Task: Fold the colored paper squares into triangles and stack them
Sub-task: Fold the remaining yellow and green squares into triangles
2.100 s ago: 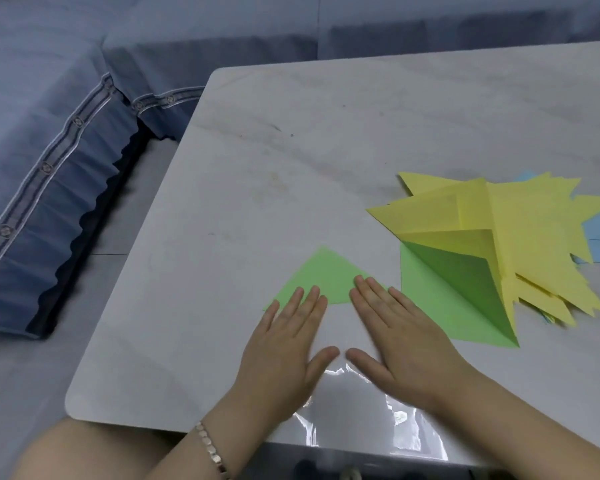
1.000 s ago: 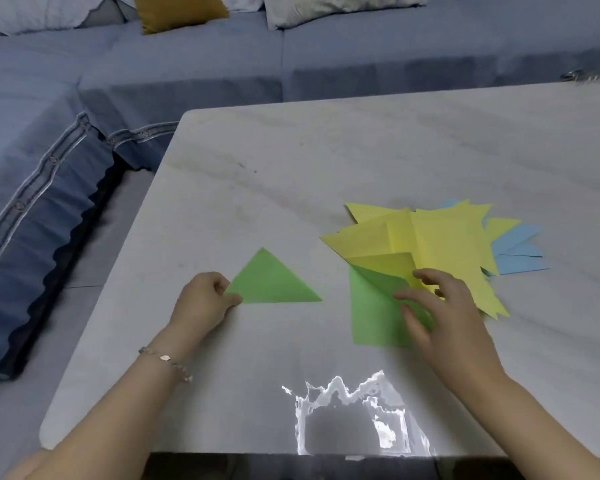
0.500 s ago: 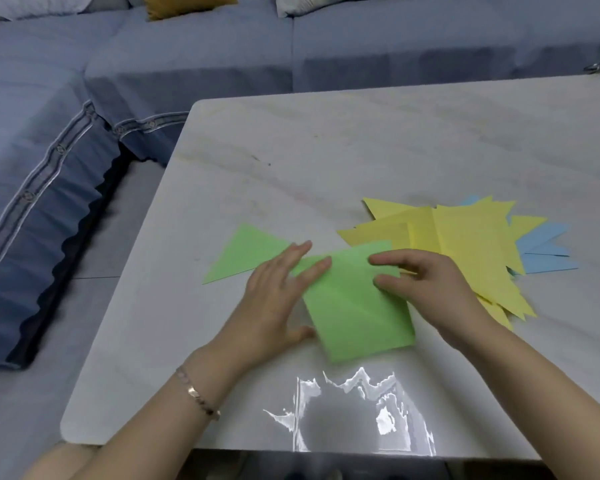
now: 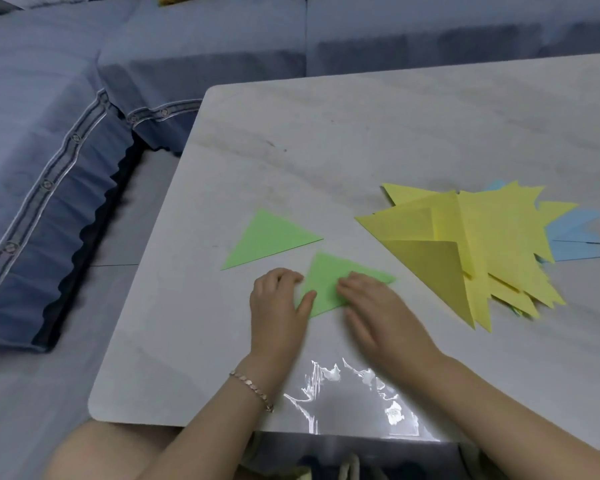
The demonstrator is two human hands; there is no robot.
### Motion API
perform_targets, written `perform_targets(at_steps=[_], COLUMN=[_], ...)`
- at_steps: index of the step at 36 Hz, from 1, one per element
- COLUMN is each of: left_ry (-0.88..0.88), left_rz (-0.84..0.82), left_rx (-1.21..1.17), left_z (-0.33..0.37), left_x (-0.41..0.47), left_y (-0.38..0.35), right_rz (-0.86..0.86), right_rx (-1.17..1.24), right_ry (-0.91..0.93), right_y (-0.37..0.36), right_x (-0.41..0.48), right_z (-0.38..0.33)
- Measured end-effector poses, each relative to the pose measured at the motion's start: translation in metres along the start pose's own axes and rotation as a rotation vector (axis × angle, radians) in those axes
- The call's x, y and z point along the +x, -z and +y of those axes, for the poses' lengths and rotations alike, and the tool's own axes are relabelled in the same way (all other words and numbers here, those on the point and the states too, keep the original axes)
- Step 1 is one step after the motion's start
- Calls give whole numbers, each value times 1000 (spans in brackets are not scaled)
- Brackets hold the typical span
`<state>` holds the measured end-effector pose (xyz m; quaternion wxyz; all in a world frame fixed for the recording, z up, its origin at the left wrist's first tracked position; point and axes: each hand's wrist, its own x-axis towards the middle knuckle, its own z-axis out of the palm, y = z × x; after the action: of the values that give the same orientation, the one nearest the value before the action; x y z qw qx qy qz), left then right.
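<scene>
Most of the folding looks done to me. On the right side of the counter (image 4: 326,133) sits a messy pile of yellow triangles (image 4: 499,244), with some blue ones (image 4: 575,237) peeking out from under it. The pile is fanned out, not neat, and its top yellow piece looks a little open. One green triangle (image 4: 267,239) lies flat by itself, near the middle, apart from the pile. A second green paper (image 4: 329,282) is just in front of it, close to the person, and it has a triangle shape already. The right hand (image 4: 378,306) lies flat on it with straight fingers, pressing it down. The left hand (image 4: 278,299) has its thumb on the paper and its fingers bent at the paper's left edge; I cannot tell if it pinches the paper or only leans there. I think the crease is being pressed now. Both green triangles are not yet on the pile. I see no plain squares waiting.
</scene>
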<state>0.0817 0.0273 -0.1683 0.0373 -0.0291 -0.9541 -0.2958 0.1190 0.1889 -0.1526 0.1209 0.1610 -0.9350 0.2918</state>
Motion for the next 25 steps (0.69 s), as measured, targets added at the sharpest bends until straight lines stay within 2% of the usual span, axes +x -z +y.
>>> perform_targets(at_steps=[4, 8, 11, 15, 20, 25], left_ry=[-147, -338, -390, -459, -477, -457], left_rz=[-32, -215, -346, -357, -338, -349], left_rx=[28, 33, 61, 223, 394, 366], left_z=[2, 0, -5, -6, -3, -1], left_x=[-12, -32, -39, -39, -41, -42], left_y=[1, -10, -12, -4, 0, 1], right_rz=[-219, -285, -363, -446, -427, -347], right_rx=[-166, -219, -222, -252, -264, -307], right_ry=[44, 60, 64, 59, 4, -55], right_y=[-19, -23, -20, -14, -3, 12], right_x=[-6, -10, -11, -13, -18, -24], right_z=[-2, 1, 6, 12, 22, 32])
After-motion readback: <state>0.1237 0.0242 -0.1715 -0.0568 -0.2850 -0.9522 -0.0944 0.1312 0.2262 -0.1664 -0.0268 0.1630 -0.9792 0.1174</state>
